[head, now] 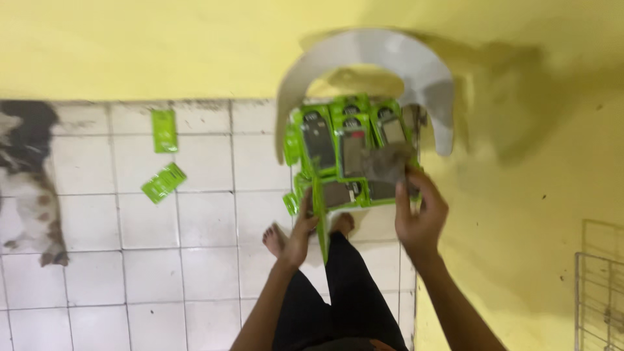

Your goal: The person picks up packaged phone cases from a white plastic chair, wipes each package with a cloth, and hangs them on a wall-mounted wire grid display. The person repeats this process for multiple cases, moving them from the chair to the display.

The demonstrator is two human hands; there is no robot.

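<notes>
**Item 1, cluster of green packets (344, 153).** Flat green blister packs with dark inserts, overlapping in rows. The cluster sat at the foot of the yellow wall (130, 45), above the person's bare feet (276, 237). It could not be told whether it rested on the floor or was carried wholly by the hands.

**Item 2, white curved card (370, 58).** An arch-shaped sheet that stood over the top of the cluster and cast a shadow on the wall.

**Item 3, left hand (300, 229).** Forearm raised from below, wrist straight. The grip was closed on the lower left edge of the cluster, where a narrow green strip (320, 227) ran down edge-on.

**Item 4, right hand (421, 218).** Forearm angled up from the lower right, with the thumb on the near face. The fingers were curled over the right edge of the cluster, pinching it.

**Item 5, loose green packets.** One (164, 130) lay near the wall and another (164, 182) lay tilted just below it. Both were on the white tiled floor (195, 273), well apart from the hands.

**Item 6, surroundings.** An animal (29, 182) lay at the far left, and a wire rack (598, 299) stood at the lower right.

**Step in hand, by judgement.** The cluster was being steadied from both sides. The overlapping packs looked loosely stacked, so any further handling would call for an even two-sided pinch and a level carry to keep packs from slipping out.
</notes>
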